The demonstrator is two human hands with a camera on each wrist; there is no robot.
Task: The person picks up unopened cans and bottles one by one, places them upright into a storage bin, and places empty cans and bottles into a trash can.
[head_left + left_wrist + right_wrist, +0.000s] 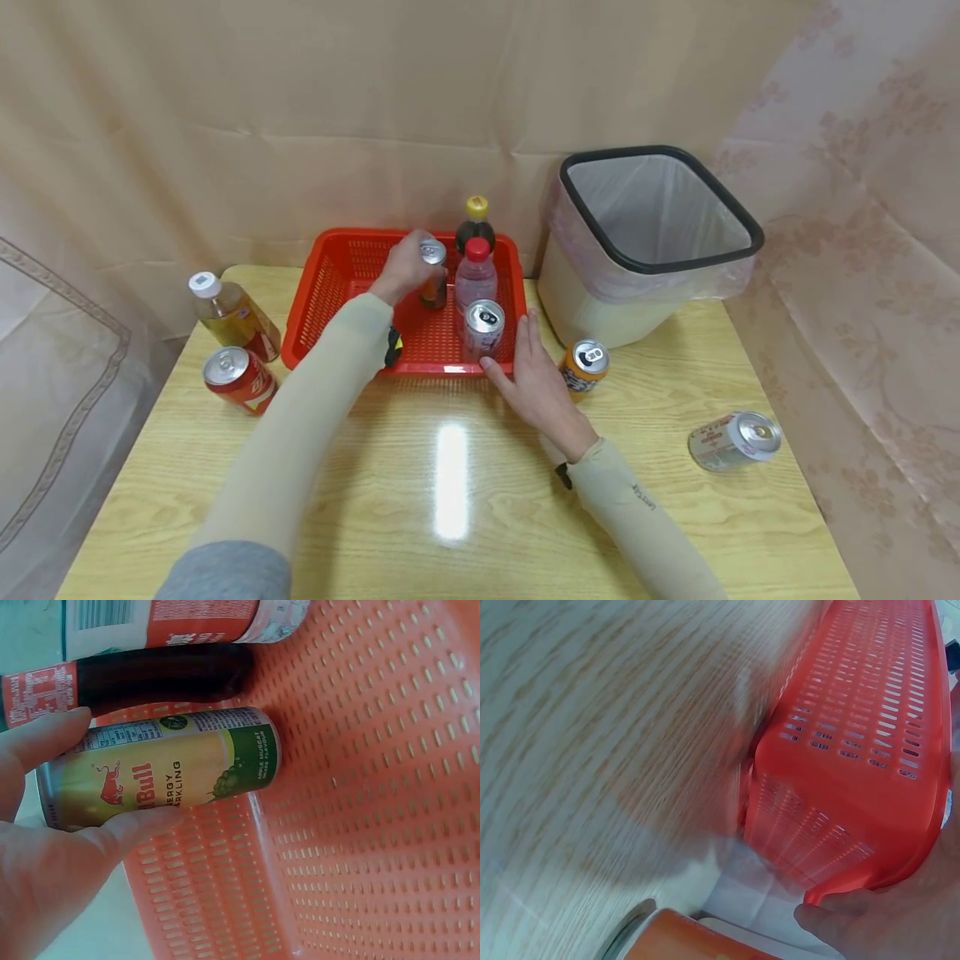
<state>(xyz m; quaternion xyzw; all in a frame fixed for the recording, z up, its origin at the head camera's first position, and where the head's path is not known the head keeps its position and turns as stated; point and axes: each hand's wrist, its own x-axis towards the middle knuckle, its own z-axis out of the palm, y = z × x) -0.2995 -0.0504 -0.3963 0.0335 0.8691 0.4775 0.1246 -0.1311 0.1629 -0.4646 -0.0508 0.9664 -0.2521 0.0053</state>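
In the left part of the head view, my left hand [406, 268] reaches into a red plastic basket [420, 367] and grips a Red Bull can [154, 774]. Its thumb and fingers lie on either side of the can, which shows a yellow and green label. Inside the basket stand a dark bottle with a yellow cap [477, 208], a clear bottle with a red cap [477, 271] and a silver-topped can [483, 325]. At the basket's front right corner, my right hand [542, 395] rests against the rim with fingers extended along the side.
An orange can [584, 367] stands beside the right hand, below a lined trash bin [600, 312]. Farther right is a tilted silver can [733, 442]. Left of the basket are a white-capped bottle [238, 315] and a red can [242, 379].
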